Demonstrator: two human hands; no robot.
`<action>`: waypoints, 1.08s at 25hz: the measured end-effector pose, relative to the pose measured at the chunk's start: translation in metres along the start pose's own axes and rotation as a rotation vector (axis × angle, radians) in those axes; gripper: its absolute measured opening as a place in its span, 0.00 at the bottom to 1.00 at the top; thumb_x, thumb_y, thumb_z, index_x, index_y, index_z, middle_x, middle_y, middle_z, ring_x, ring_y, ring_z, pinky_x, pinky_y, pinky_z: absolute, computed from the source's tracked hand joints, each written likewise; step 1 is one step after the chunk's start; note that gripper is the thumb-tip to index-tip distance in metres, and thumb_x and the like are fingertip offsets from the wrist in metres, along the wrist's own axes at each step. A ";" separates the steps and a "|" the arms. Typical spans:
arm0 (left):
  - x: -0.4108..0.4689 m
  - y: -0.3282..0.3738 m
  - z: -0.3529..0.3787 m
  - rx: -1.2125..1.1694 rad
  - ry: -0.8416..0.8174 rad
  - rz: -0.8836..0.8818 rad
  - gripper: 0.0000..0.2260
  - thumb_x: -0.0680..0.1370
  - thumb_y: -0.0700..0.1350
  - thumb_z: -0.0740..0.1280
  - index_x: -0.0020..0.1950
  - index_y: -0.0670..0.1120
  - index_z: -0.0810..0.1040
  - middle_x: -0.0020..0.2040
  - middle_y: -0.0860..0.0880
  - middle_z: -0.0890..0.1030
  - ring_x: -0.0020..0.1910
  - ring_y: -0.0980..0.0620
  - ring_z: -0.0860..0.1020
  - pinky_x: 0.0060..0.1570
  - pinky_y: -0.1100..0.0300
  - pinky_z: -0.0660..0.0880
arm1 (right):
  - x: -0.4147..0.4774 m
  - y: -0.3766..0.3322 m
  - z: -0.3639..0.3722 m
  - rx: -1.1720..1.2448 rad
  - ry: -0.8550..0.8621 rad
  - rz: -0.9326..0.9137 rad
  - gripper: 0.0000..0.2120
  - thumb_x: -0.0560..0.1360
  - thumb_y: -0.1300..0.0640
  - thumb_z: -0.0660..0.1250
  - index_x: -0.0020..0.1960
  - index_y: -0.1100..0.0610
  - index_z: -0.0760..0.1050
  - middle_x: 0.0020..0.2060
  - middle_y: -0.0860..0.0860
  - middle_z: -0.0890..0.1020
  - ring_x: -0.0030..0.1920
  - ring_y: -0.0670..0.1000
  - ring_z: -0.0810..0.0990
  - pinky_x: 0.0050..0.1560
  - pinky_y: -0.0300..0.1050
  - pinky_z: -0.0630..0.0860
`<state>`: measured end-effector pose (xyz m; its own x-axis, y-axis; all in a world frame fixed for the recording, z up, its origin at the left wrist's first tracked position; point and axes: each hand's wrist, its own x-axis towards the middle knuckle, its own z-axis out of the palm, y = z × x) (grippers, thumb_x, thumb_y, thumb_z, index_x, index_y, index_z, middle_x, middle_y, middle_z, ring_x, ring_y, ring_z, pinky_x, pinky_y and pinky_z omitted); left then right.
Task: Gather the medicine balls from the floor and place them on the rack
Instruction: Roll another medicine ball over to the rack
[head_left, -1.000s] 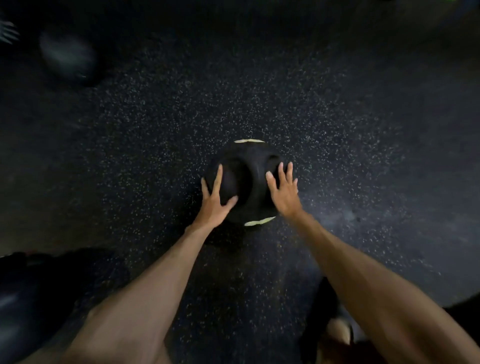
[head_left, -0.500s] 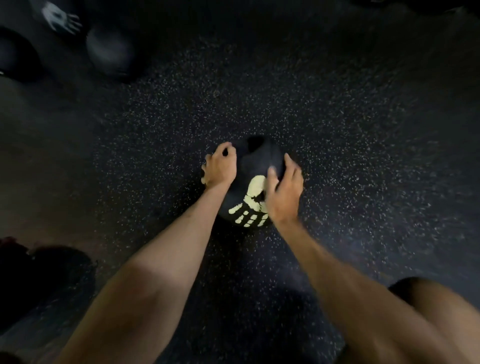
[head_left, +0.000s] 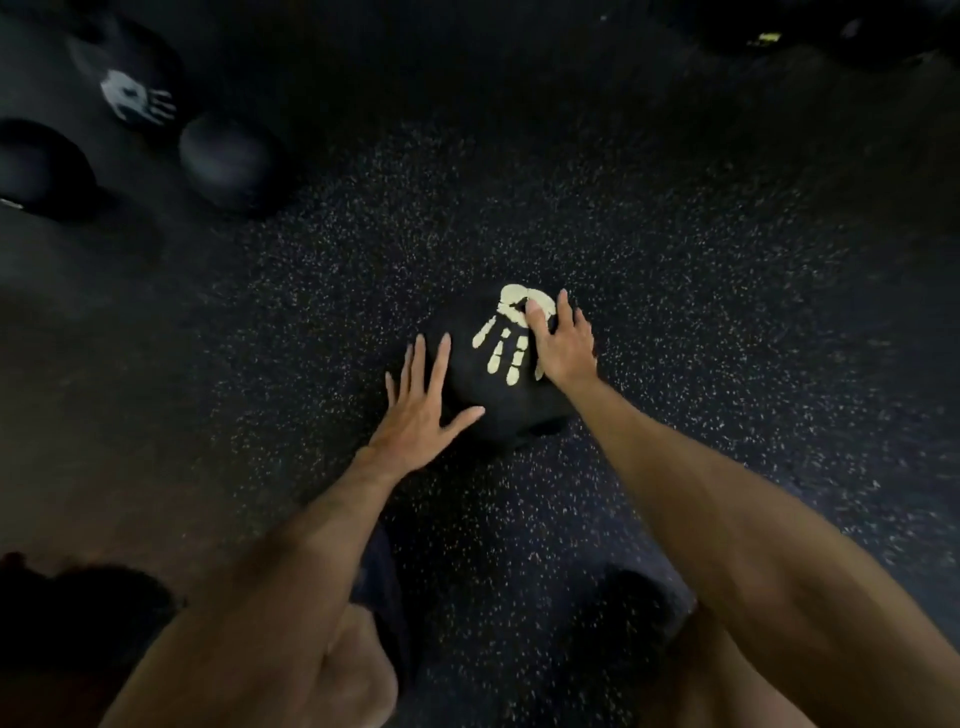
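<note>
A black medicine ball (head_left: 488, 400) with a yellow handprint on top lies on the speckled rubber floor, in the middle of the head view. My left hand (head_left: 422, 400) lies flat against its near left side, fingers spread and straight. On the ball's upper right side rests my right hand (head_left: 566, 345), its thumb pressing on the yellow print and its fingers laid over the curve. A dark recess shows low on the ball's near right. No rack is in view.
Three more black balls sit at the far left: one with a white handprint (head_left: 136, 98), a plain one (head_left: 226, 156) and one at the edge (head_left: 41, 171). Dark shapes with a yellow mark (head_left: 769, 37) lie far right. My knees fill the bottom.
The ball has turned, so the yellow handprint went from its near side to its top. My left hand let go of the ball's top and now lies flat on its side.
</note>
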<state>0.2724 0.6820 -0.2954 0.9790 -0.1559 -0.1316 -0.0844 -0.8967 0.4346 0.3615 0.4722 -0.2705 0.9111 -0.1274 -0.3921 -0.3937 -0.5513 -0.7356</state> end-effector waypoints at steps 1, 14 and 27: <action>0.018 -0.005 -0.005 0.006 0.002 0.037 0.46 0.74 0.73 0.55 0.80 0.57 0.33 0.82 0.44 0.38 0.81 0.45 0.40 0.76 0.34 0.47 | 0.011 -0.003 0.000 0.026 0.037 0.019 0.38 0.77 0.27 0.50 0.81 0.43 0.50 0.80 0.56 0.54 0.80 0.58 0.50 0.77 0.67 0.49; 0.279 -0.001 -0.056 -0.280 -0.184 0.042 0.35 0.79 0.68 0.55 0.78 0.48 0.58 0.76 0.40 0.64 0.75 0.40 0.65 0.74 0.45 0.62 | 0.050 -0.025 0.049 0.057 0.502 -0.095 0.37 0.78 0.30 0.54 0.81 0.43 0.46 0.82 0.49 0.43 0.81 0.50 0.38 0.79 0.60 0.40; 0.365 0.047 -0.038 -0.269 -0.159 0.232 0.34 0.79 0.69 0.52 0.80 0.52 0.59 0.82 0.49 0.54 0.81 0.46 0.46 0.79 0.44 0.48 | 0.172 -0.049 -0.053 -0.021 0.345 0.101 0.37 0.76 0.27 0.54 0.80 0.39 0.49 0.81 0.55 0.52 0.81 0.57 0.42 0.77 0.68 0.47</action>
<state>0.6325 0.5987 -0.2890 0.8970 -0.4226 -0.1296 -0.2275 -0.6927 0.6844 0.5442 0.4336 -0.2721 0.8569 -0.4510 -0.2497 -0.4842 -0.5379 -0.6901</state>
